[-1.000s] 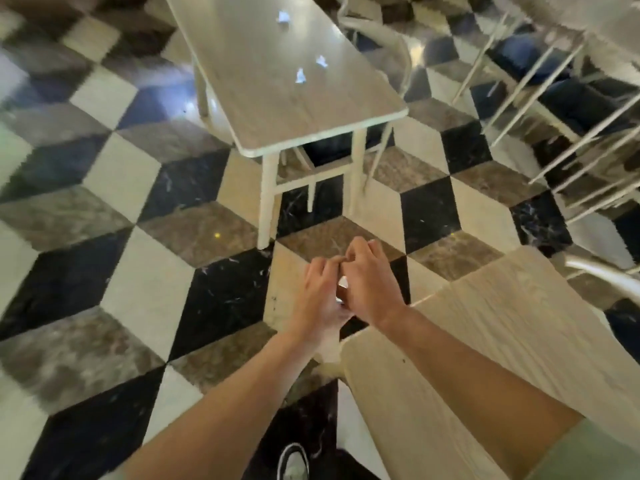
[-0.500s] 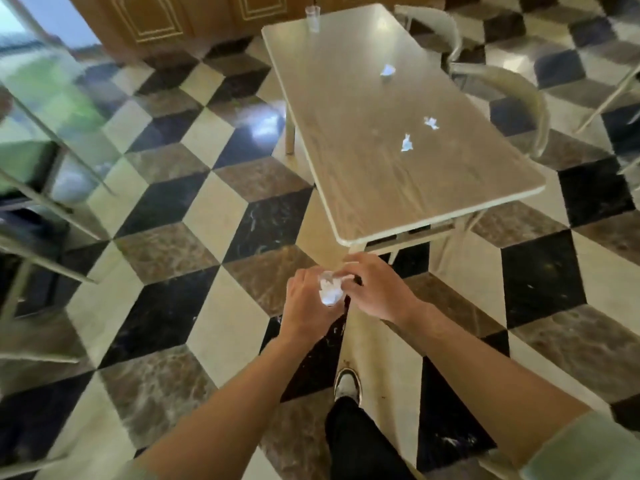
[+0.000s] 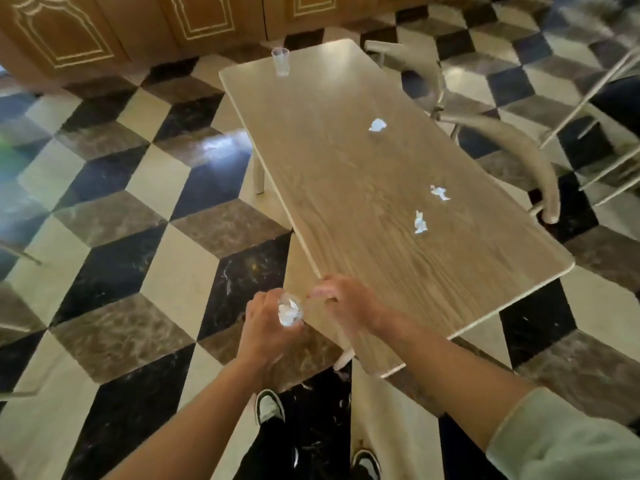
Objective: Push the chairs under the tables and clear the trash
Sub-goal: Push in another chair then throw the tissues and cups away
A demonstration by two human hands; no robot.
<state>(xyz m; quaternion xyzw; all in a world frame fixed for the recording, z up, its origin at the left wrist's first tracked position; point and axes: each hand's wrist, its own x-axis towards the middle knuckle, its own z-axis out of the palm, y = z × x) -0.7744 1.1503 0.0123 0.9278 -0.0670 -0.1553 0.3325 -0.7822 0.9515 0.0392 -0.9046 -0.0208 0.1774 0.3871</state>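
— At six o'clock, what's in the left hand [image 3: 268,325]?
— It's wrapped around a clear cup [image 3: 290,311] stuffed with white paper. The right hand [image 3: 346,306] hangs loosely open over the table [image 3: 346,209] corner.
— Other trash?
— Three paper scraps [image 3: 420,222] toward one o'clock, an upright cup [image 3: 280,61] at twelve, chairs [image 3: 512,157] at two.

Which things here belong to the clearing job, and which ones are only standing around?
Job:
- three white crumpled paper scraps
- clear plastic cup
- paper-stuffed clear cup in left hand
- beige curved-back chairs

Not job:
- black-and-cream tiled floor
- carved wooden wall panels
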